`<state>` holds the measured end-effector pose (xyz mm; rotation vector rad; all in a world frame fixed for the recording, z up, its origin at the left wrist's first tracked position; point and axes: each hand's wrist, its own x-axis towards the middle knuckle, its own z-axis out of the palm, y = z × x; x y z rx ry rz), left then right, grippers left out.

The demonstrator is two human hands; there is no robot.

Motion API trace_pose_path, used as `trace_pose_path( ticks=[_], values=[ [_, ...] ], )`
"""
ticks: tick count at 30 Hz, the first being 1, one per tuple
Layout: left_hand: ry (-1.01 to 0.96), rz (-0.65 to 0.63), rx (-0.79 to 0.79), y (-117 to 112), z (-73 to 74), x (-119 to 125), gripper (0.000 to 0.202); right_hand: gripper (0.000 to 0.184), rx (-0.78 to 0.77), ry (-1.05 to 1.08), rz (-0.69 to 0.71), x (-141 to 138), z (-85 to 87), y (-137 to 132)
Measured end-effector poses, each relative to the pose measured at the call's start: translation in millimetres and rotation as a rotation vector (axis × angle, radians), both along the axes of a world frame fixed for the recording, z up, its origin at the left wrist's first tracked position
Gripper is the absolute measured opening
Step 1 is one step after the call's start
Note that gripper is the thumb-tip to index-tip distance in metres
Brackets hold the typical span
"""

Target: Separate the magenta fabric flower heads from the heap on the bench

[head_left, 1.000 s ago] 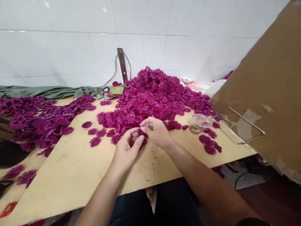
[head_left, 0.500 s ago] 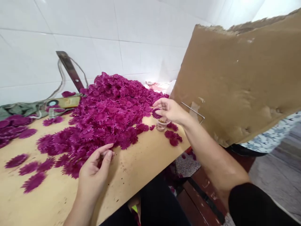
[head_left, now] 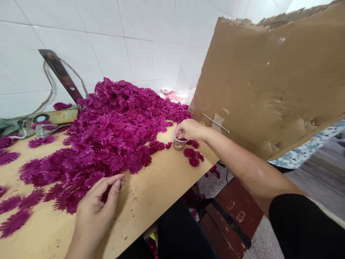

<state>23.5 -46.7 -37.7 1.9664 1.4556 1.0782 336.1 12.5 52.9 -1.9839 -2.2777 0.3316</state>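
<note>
My right hand reaches down into a small clear plastic cup, its fingertips pinched together inside the rim. A bit of purple shows under those fingers, but what they hold is hidden. My left hand hovers at the front edge of a large heap of purple artificial flower heads. Its thumb and forefinger are brought together, and anything between the tips is too small to make out. A few loose flower heads lie just right of the cup.
A tan tabletop carries the heap, with a tiled wall behind. On the right leans a large cardboard sheet with a wire handle. A dark metal bar stands at the left. Below is a reddish-brown stool.
My right hand has dropped from above the cup, where its fingers were spread around a flower head, into the cup with fingers closed. The view has shifted slightly right; my left hand keeps its pose.
</note>
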Motion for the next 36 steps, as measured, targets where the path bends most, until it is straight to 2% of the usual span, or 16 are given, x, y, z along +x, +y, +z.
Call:
trace_pose_path(
  ticks=[5,7,11,13,16,22,29,36],
  values=[
    [0.055,-0.061,0.051,-1.9,-0.2,-0.8,0.028,0.026,-0.147,-0.04,0.095,-0.5,10.3,-4.8],
    [0.057,-0.077,0.067,-2.8,-0.3,-1.8,0.026,0.023,-0.108,-0.047,0.095,-1.4,11.1,-5.1],
    [0.05,-0.076,0.091,-3.9,-1.7,-3.7,0.024,0.023,0.066,0.032,0.035,-1.8,10.6,-5.9],
    [0.055,-0.082,0.093,-4.0,-2.2,-4.0,0.024,0.024,0.073,0.038,0.029,-1.6,9.6,-7.4],
    [0.069,-0.103,0.098,-3.6,-2.5,-3.9,0.024,0.02,0.063,-0.086,0.062,-2.5,6.7,-9.8],
    [0.092,-0.108,0.116,-2.5,-3.3,-3.9,0.024,0.014,0.151,-0.279,0.187,-7.6,1.0,-8.4],
    [0.113,-0.1,0.16,-4.1,-2.9,-2.1,0.023,0.016,0.053,-0.313,0.101,-5.2,0.9,0.0],
    [0.146,-0.175,0.151,-6.2,-0.1,5.9,0.023,0.023,-0.033,-0.502,0.228,-18.2,7.1,1.6]
  ],
)
